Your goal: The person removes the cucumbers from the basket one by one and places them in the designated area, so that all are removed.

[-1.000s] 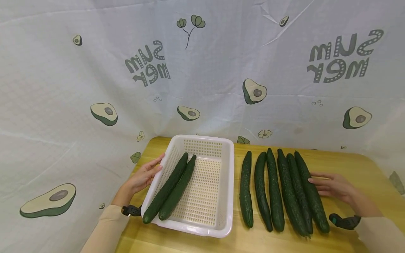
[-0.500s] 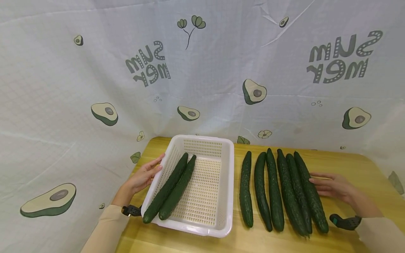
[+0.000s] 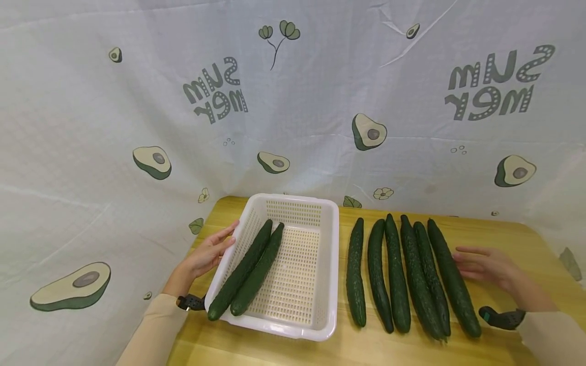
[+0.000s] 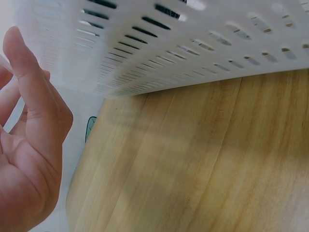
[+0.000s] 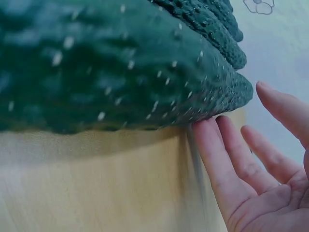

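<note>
My left hand (image 3: 208, 256) rests with extended fingers against the left side of a white plastic basket (image 3: 334, 254). In the left wrist view the hand (image 4: 34, 140) is beside the basket's slotted wall (image 4: 207, 43), its fingers not wrapped around it. Two cucumbers (image 3: 259, 269) lie slanted along the basket's left side. On the right, the fingertips of my right hand (image 3: 487, 264) touch the outer side of the rightmost cucumber (image 3: 453, 277). The right wrist view has straight, spread fingers at the underside of that cucumber (image 5: 120, 72), with the thumb apart from it.
Several more cucumbers lie lengthwise in a row on the wooden table (image 3: 499, 234), from a cucumber (image 3: 355, 272) near the basket to a thinner cucumber (image 3: 432, 279) beside the rightmost one. A pale curtain (image 3: 311, 101) with printed avocados hangs behind the table.
The rightmost cucumber has shifted slightly right, opening a small gap from its neighbour. My right hand has moved right with it. The left hand and basket stay in place.
</note>
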Motion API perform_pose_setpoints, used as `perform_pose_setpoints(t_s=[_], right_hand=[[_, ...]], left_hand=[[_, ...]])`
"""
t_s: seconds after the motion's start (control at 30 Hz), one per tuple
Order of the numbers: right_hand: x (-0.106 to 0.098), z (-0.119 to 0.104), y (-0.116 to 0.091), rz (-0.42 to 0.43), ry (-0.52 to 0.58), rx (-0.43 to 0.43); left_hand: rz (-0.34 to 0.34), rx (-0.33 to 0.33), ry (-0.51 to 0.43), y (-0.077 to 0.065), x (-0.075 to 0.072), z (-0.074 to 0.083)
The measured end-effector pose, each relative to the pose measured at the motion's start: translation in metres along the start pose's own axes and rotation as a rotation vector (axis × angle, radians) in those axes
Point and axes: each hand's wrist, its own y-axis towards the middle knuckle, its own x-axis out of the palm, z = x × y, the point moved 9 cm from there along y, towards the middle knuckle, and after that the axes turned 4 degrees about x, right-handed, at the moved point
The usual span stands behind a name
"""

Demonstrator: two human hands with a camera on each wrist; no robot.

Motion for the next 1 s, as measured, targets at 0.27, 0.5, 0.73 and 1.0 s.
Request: perform_pose_setpoints(t_s=[0.27,0.5,0.73,1.0], right_hand=[[-0.004,-0.004,-0.002,0.013,0.005,-0.046],[-0.005,-0.022,0.001,0.053,0.01,-0.097],[0.027,-0.063,0.001,0.111,-0.05,-0.151],[0.075,-0.097,0.006,0.081,0.023,-0.148]], left_hand=[[-0.015,0.001,-0.012,0.003,0.003,0.002],[-0.029,0.013,0.008,0.004,0.003,0.002],[-0.011,0.01,0.017,0.003,-0.001,-0.001],[-0.018,0.019,0.002,0.0,0.0,0.0]])
